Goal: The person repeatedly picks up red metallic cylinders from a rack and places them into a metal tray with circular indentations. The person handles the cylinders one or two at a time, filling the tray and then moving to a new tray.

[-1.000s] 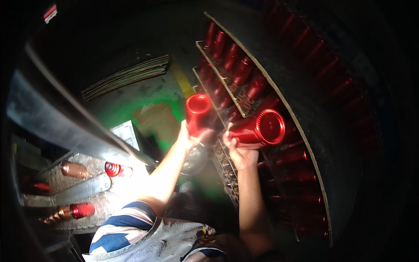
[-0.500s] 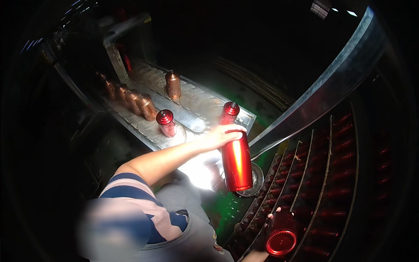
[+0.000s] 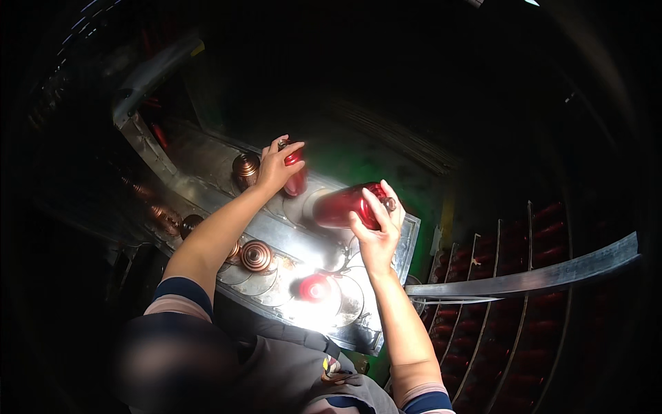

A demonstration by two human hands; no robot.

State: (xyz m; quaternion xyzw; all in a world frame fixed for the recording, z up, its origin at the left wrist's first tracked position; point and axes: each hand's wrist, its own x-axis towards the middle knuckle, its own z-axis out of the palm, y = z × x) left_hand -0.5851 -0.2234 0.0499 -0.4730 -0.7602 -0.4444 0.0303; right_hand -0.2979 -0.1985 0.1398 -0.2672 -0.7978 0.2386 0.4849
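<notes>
My left hand (image 3: 277, 168) is closed round the top of a red metal bottle (image 3: 296, 183), which stands near the far edge of a metal conveyor (image 3: 281, 231) with round plates. My right hand (image 3: 379, 231) grips a second shiny red bottle (image 3: 334, 209) by its neck end; this one is tilted, its base pointing left over the conveyor. Nearer to me, a third red bottle (image 3: 315, 288) stands on a plate in bright glare. Copper-coloured bottles with stepped necks are beside my left arm, one (image 3: 245, 168) on the far side and one (image 3: 256, 256) on the near side.
On the right, a dark rack (image 3: 486, 310) holds many red bottles in rows. A curved metal strip (image 3: 531, 278) juts across in front of it. A metal frame (image 3: 148, 145) stands over the conveyor's far left end. Surroundings are dark.
My right hand has brought its red bottle up from beside the rack to the conveyor. My left hand has moved left and away, onto a red bottle at the far side. The view has turned.
</notes>
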